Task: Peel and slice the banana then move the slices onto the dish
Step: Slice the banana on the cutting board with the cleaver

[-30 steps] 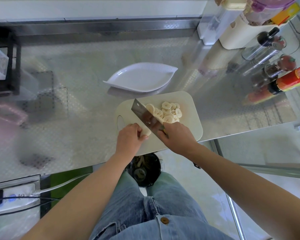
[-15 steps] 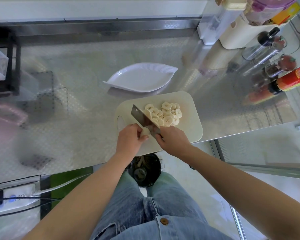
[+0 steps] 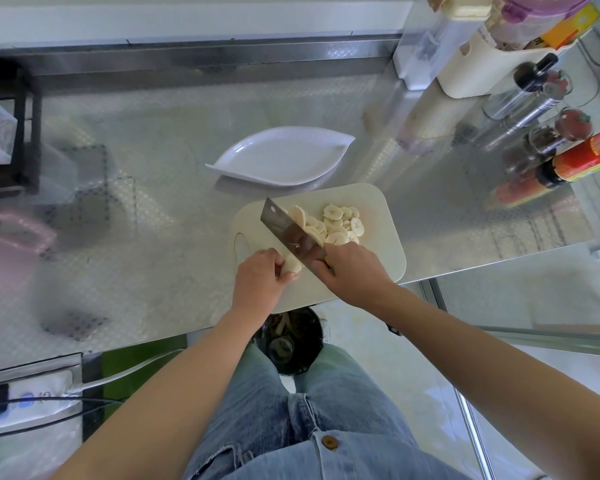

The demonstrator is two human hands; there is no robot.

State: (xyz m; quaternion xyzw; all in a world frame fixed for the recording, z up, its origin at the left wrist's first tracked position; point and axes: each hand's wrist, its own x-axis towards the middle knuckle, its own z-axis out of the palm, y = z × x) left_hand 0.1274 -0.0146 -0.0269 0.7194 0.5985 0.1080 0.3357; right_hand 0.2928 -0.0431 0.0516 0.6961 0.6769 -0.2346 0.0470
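Nearing end of slicing, by the look of it. Pinching last banana stub [image 3: 291, 264] w/ left hand [image 3: 257, 277], fingers curled, at near-left part of cutting board [image 3: 378, 216]. Gripping cleaver [image 3: 283, 225] w/ right hand [image 3: 355, 271], blade angled over stub. Already cut: pile of slices [image 3: 338, 223] toward board's far-right corner. Left to do: prob. a cut or two, then moving slices to dish [image 3: 284, 157], bare, just past board's far edge.

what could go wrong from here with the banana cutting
1. The left hand pinches a short peeled banana stub right beside the steel cleaver gripped by the right hand; another cut could nick fingertips.
2. The cream plastic cutting board sits at the near edge of the metal counter; downward pressure might tip it.
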